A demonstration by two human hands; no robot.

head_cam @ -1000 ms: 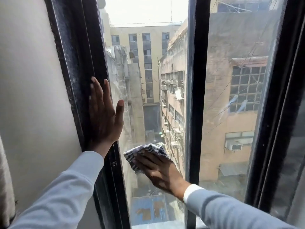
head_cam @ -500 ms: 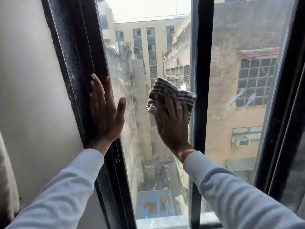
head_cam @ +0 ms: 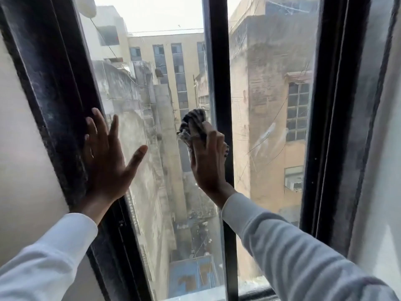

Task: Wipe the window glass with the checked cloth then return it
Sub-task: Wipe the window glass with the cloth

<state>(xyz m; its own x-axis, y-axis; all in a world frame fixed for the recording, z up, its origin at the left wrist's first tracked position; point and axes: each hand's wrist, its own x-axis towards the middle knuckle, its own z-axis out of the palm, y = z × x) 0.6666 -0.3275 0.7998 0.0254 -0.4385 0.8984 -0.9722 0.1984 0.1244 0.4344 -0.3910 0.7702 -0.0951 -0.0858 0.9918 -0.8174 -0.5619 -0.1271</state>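
Note:
The checked cloth (head_cam: 193,123) is bunched under the fingers of my right hand (head_cam: 208,161), pressed against the left pane of window glass (head_cam: 156,131) close to the black middle bar (head_cam: 219,83). Only the top of the cloth shows above my fingers. My left hand (head_cam: 106,157) lies flat with fingers spread, half on the glass and half on the dark left frame (head_cam: 58,101). Both arms wear pale long sleeves.
A second glass pane (head_cam: 271,105) lies right of the middle bar, bounded by a dark right frame (head_cam: 327,127). A pale wall (head_cam: 23,148) lies left of the window. Buildings and an alley far below show through the glass.
My right hand swept the cloth from low on the pane up and to the right, then bunched it tighter against the middle bar. My left hand stayed on the frame.

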